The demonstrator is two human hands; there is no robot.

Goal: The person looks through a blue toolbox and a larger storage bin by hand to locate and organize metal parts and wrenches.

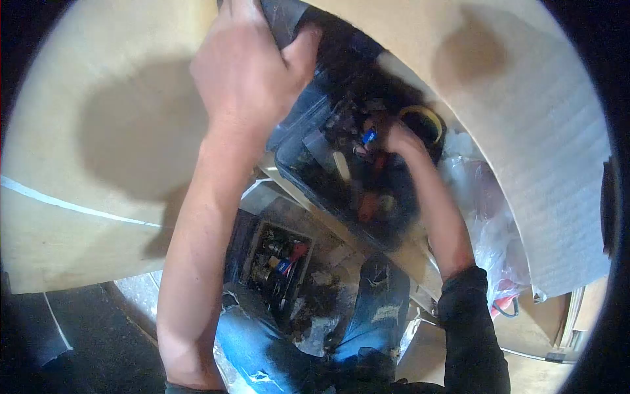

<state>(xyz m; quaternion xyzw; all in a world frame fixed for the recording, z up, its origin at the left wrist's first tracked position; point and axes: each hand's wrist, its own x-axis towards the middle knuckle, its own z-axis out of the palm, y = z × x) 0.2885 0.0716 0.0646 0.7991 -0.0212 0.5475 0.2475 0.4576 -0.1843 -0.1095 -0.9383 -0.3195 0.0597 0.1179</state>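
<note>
A black toolbox (308,180) sits before me, full of loose tools and small items in shadow. My left hand (249,65) is closed over the dark raised lid (285,23) at the top of the view, thumb along its face and the other fingertips hidden. My right hand (399,136) reaches down into the box; its fingers are dim and blurred, and I cannot tell whether they grip anything. Right by those fingers shows a small bright blue item (369,136). Behind the hand lies a roll of yellowish tape (430,118). A pale stick-like piece (341,165) lies among the contents.
Between my knees on the floor stands a smaller open bin (305,253) of tools, a blue-and-red item among them. Large wooden panels (72,236) rise at left and a curved pale sheet (558,151) at right. Clear plastic wrap (502,243) bunches beside my right forearm.
</note>
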